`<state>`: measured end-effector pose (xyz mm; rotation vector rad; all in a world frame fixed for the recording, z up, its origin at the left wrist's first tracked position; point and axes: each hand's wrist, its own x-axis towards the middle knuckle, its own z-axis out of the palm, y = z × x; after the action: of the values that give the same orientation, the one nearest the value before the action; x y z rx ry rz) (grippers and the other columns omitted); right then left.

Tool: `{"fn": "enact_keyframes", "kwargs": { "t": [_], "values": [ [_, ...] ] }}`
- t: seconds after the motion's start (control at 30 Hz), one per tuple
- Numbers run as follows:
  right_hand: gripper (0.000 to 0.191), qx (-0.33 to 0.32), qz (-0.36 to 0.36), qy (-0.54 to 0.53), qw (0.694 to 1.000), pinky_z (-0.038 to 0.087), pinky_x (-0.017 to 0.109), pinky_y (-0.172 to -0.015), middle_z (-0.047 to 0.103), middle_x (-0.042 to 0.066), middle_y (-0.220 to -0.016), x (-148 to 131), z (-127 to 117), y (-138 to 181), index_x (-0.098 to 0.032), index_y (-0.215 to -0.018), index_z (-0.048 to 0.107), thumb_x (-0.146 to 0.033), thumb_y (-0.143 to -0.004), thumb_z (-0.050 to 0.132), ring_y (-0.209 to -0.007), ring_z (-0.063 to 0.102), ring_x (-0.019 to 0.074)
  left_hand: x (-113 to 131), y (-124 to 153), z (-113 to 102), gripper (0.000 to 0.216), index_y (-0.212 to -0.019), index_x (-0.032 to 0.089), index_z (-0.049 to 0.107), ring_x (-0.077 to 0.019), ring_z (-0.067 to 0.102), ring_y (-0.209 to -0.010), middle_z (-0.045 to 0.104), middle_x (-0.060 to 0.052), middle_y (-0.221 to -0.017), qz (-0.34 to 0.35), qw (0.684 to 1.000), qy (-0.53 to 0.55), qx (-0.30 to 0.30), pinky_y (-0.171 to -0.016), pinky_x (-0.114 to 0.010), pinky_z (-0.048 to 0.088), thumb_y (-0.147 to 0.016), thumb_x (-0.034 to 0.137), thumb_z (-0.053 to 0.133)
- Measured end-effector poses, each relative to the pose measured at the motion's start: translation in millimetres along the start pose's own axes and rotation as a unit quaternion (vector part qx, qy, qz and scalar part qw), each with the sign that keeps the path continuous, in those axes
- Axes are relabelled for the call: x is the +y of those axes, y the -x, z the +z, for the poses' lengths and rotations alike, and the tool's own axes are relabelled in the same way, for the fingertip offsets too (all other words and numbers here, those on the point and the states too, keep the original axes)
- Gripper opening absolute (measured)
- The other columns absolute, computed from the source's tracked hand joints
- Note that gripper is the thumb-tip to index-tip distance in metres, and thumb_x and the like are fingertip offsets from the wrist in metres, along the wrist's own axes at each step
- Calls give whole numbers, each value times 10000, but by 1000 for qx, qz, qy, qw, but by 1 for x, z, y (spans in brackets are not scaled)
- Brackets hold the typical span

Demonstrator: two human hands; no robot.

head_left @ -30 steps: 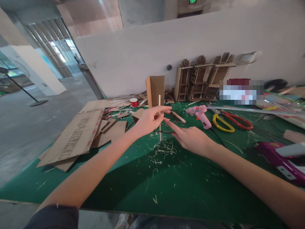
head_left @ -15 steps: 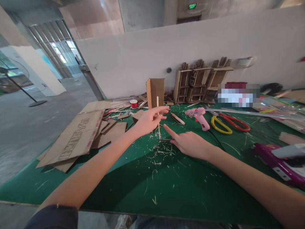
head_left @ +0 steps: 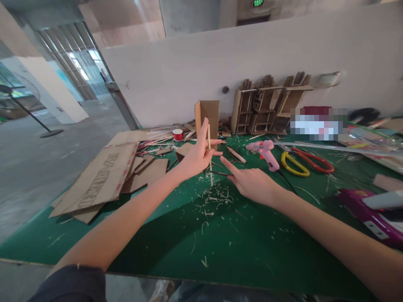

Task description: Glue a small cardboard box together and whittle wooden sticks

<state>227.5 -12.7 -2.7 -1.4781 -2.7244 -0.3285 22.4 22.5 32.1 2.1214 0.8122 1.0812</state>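
My left hand (head_left: 197,154) pinches a thin wooden stick (head_left: 209,142) and holds it nearly upright, its lower end on the green mat (head_left: 163,235). The index finger of that hand points up beside the stick. My right hand (head_left: 252,182) lies just right of the stick, index finger stretched toward it. It grips a thin dark tool (head_left: 219,173) whose tip reaches the stick's lower part. Pale wood shavings (head_left: 214,199) lie scattered on the mat below both hands.
A pink glue gun (head_left: 266,152), yellow scissors (head_left: 292,163) and red scissors (head_left: 316,161) lie right of the hands. Cardboard sheets (head_left: 100,178) cover the left side. An upright cardboard box (head_left: 208,114), a red spool (head_left: 178,134) and cardboard shelves (head_left: 267,105) stand along the wall. A purple tool (head_left: 368,209) lies at far right.
My left index finger has lifted from pointing sideways to pointing up along the stick. My right hand with the dark tool has risen slightly toward the stick.
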Motion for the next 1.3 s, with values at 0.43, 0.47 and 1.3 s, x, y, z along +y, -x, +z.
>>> {"fn": "enact_keyframes", "kwargs": {
  "t": [0.43,0.47,1.3],
  "values": [
    [633,-46,-33,-30,998,317,266,-459,682,35,-660,3,-2,2,-149,-1525,-46,-376,-993,210,-497,595,197,1,-3,-5,633,-1432,326,193,-160,675,-849,558,-97,-1186,-1,1000,12,28,-773,-318,542,-897,210,512],
    [637,-51,-44,-30,997,306,264,-451,669,27,-630,3,-2,2,-146,-1525,-45,-378,-991,215,-480,585,196,1,-2,-5,618,-1432,318,201,-159,677,-843,568,-93,-1158,0,999,10,31,-770,-317,542,-904,205,501],
    [638,11,23,-19,1000,280,253,-454,702,81,-739,4,1,1,-135,-1528,2,-373,-981,231,-472,559,176,0,-4,0,334,-1240,209,279,-177,705,-888,646,-105,-1179,-56,998,20,26,-724,-294,537,-937,217,419]
  ]
}}
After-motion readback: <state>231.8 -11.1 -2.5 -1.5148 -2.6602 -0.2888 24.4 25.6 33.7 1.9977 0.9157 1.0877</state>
